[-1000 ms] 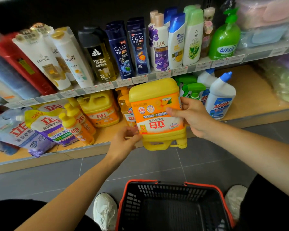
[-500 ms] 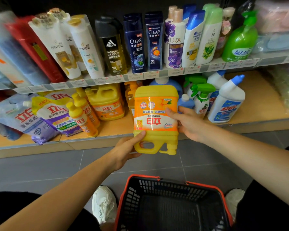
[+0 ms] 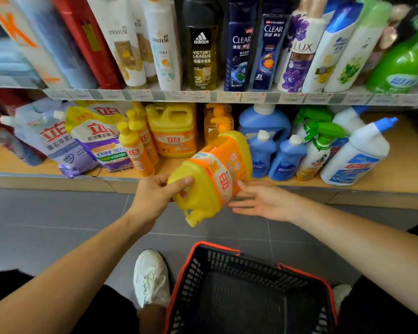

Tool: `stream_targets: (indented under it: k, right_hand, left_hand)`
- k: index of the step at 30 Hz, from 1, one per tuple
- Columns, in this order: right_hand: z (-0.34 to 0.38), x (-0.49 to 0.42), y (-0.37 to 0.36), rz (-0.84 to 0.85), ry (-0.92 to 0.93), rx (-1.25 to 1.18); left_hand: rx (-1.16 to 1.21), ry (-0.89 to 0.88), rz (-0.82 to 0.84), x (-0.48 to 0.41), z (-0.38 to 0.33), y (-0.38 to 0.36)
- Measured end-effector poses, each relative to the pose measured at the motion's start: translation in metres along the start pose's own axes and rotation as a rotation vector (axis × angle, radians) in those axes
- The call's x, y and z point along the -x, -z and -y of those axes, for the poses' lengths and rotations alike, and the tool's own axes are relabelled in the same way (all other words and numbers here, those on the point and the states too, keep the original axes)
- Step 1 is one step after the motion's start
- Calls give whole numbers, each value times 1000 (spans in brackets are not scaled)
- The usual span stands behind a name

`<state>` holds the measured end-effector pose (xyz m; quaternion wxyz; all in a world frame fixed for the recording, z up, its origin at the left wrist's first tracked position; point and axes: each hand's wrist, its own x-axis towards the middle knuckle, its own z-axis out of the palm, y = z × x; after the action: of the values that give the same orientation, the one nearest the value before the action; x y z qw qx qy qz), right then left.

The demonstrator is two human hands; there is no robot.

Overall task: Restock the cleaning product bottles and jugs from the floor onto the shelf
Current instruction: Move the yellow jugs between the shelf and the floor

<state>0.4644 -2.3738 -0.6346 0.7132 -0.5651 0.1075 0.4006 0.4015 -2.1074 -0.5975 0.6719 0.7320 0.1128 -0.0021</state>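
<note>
Yellow jug [image 3: 217,174] tilted; long axis diagonal, spout low-left, base toward shelf [image 3: 396,169]; left hand [image 3: 152,198] clamps handle end; right hand [image 3: 261,201] flat-fingered beside it; label print blurred.

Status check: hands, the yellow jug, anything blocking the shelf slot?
Left hand grips yellow jug, tilted, base toward shelf. Right hand open beside it. Orange pump bottles at back of the gap.

The lower shelf [image 3: 396,169] bears refill pouches [image 3: 99,141], a yellow jug [image 3: 173,133], blue bottles [image 3: 287,157] and seemingly sprayers [image 3: 319,150].
</note>
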Motion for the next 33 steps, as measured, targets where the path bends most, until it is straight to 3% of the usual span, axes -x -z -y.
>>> stream_targets:
  k: [3,6,9,11,14,18,25,33]
  right_hand:
    - [8,-5,-8,-30,17,134]
    - [27,-14,-13,-198,247,473]
    - [45,-24,-6,-398,536,954]
    - [53,-32,1,-439,678,1243]
    - [62,-47,7,-436,676,1478]
    - [60,-64,7,-378,676,1564]
    - [49,-76,8,-440,734,1604]
    - [47,-77,6,-457,747,1528]
  left_hand:
    - [-122,-117,-51,-7,-6,2]
    - [-345,-152,-97,-16,-3,12]
    - [-496,-83,-123,-25,10,28]
    - [-627,11,-76,-31,21,37]
    - [-751,119,23,-37,38,46]
    - [-823,173,140,-44,56,50]
    - [-999,157,320,-74,77,37]
    - [-989,35,378,-102,79,7]
